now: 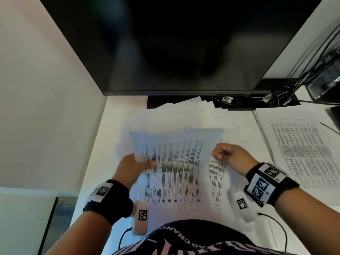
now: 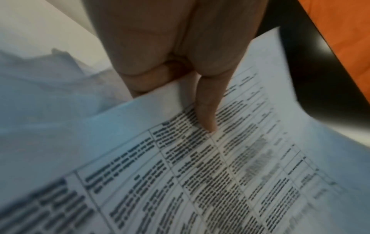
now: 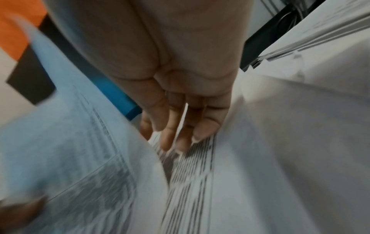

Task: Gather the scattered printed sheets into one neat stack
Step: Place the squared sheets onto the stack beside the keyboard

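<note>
A printed sheet (image 1: 174,162) with a dense table hangs lifted over a loose pile of white sheets (image 1: 184,118) on the desk. My left hand (image 1: 145,163) pinches its left edge, the thumb (image 2: 207,117) lying on the printed side (image 2: 220,174) and the fingers hidden beneath. At the sheet's right edge is my right hand (image 1: 220,153). Its fingers (image 3: 180,137) are nearly straight, with the tips touching the printed sheet underneath, beside the lifted sheet (image 3: 70,150). A second stack of printed sheets (image 1: 301,153) lies flat at the right.
A large dark monitor (image 1: 174,43) stands just behind the pile, with its base and tangled cables (image 1: 279,96) at the back right. The white desk (image 1: 114,126) ends at a wall on the left. A dark object (image 1: 334,115) sits at the right edge.
</note>
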Tool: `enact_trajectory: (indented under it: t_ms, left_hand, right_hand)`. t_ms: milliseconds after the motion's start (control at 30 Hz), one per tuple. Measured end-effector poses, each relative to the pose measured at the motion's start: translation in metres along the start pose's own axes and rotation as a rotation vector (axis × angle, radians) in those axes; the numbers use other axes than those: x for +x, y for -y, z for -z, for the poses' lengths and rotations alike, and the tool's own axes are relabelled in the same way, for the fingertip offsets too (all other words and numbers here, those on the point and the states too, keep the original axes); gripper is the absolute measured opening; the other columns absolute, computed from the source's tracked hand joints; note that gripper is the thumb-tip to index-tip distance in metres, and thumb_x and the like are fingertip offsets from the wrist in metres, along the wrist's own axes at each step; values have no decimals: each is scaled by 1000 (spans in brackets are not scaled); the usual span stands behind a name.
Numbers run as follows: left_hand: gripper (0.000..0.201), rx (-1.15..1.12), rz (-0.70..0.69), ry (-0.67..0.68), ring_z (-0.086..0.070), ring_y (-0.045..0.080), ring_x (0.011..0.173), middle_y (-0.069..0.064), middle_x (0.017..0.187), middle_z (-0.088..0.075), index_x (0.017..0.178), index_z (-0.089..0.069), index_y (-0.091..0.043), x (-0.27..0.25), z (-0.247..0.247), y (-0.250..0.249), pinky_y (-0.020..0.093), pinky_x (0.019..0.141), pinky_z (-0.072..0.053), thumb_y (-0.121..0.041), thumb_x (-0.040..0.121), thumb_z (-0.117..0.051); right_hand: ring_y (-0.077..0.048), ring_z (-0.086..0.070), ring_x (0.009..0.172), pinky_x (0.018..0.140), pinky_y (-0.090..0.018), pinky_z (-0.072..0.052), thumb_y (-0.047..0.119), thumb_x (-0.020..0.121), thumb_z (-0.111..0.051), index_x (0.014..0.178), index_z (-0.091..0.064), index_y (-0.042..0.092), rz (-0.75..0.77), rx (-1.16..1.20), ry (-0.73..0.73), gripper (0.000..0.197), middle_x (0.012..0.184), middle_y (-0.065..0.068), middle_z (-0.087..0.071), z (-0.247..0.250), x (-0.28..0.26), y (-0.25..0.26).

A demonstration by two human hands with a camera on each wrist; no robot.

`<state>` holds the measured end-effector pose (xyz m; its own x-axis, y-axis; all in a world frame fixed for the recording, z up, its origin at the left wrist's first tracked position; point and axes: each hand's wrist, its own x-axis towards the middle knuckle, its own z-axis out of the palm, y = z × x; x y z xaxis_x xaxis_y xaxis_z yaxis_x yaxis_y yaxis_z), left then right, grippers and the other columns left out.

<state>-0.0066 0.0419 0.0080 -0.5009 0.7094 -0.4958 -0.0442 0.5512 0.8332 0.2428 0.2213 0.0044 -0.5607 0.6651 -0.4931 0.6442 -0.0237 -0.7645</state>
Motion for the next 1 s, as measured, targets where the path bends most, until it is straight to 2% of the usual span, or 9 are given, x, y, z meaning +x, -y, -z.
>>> enact_trajectory:
  t_ms: [167,267,433,533,667,767,833,933,1000]
  left_hand:
    - [8,85,-69,144,-70,7,85,0,87,-76,84,-77,-12,-18,1,0,7,70,-48,-8,79,-72]
    - [11,32,-105,152,-70,12,85,4,86,-76,84,-77,-7,-24,0,-1,11,73,-50,-1,78,-71]
    - [6,34,-91,152,-70,17,85,5,85,-75,82,-77,-11,-24,-4,-7,22,81,-54,-14,79,-73]
    - [34,34,-88,109,-70,16,87,0,89,-74,85,-73,-15,-17,-9,-8,36,88,-55,-40,62,-79]
    - [70,29,-87,26,-69,4,87,-7,98,-73,112,-59,-28,-8,-17,-11,24,78,-58,-47,51,-87]
    - [77,45,-119,-30,-67,2,91,-7,106,-68,126,-48,-30,-2,-23,-20,13,69,-54,-39,59,-84]
    - [73,5,-146,-80,-66,5,96,-7,111,-66,126,-46,-30,1,-26,-23,21,79,-57,-33,63,-84]
    - [63,-66,-151,-138,-67,17,99,2,107,-69,111,-43,-32,7,-30,-26,43,91,-53,-32,64,-85]
    - [60,-183,-143,-94,-70,25,94,8,100,-74,112,-41,-35,8,-31,-28,43,87,-55,-17,71,-81]
  right_hand:
    - [-20,-54,115,96,-29,-39,11,91,-56,129,-53,25,-53,-160,-351,41,131,-1,-56,22,44,10]
    - [-27,-45,128,106,-44,-36,40,80,-70,142,-36,28,-141,-366,-349,72,142,-2,-46,31,68,9]
    - [-25,-46,115,94,-44,-32,46,79,-67,117,-51,37,-202,-722,-384,42,119,1,-56,39,79,6]
    - [-26,-47,112,94,-44,-32,44,86,-59,98,-59,32,-153,-780,-406,17,110,0,-55,44,76,6]
    - [-20,-53,99,91,-39,-40,32,85,-65,74,-57,33,54,-389,-392,14,90,11,-55,49,62,12]
    - [-7,-54,75,69,-18,-42,18,85,-66,75,-61,28,235,16,-275,15,74,13,-58,51,39,33]
    - [-2,-52,67,64,-11,-40,16,83,-68,74,-63,27,352,83,-191,15,70,13,-59,50,21,51]
    - [-7,-58,70,71,-21,-43,17,80,-68,71,-67,28,421,43,-101,14,73,6,-65,46,1,73]
    - [-11,-66,75,78,-26,-46,28,87,-58,74,-71,26,399,128,-54,18,78,4,-73,46,-4,81]
